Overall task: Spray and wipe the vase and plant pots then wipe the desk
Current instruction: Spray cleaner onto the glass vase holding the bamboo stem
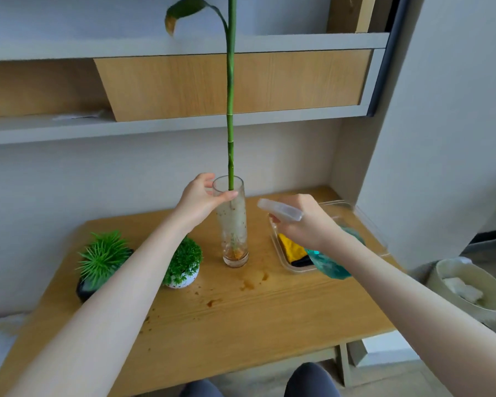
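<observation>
Vase (232,224): tall clear glass cylinder, upright near the middle of the wooden desk (226,316), its wall speckled with brown spots and an orange-brown residue at the bottom; holds one long green stalk (230,124) with a drooping leaf at the top. Left hand (199,199): fingers and thumb wrapped round the vase just below its rim. Right hand (304,222): grips a spray bottle (324,253) with a clear trigger head and teal liquid, nozzle pointed toward the vase, just to its right and apart from it. Plant pots: a white spotted pot (182,280) with small-leaved greenery, left of the vase; a black pot (85,290) with spiky greenery, further left, partly behind the left forearm. Clear plastic tray (370,222), right rear of desk, containing a yellow cloth (291,247). Brown stains (249,283) and specks on the desk in front of the vase. Pale bin (470,293) on the floor, right of the desk.
</observation>
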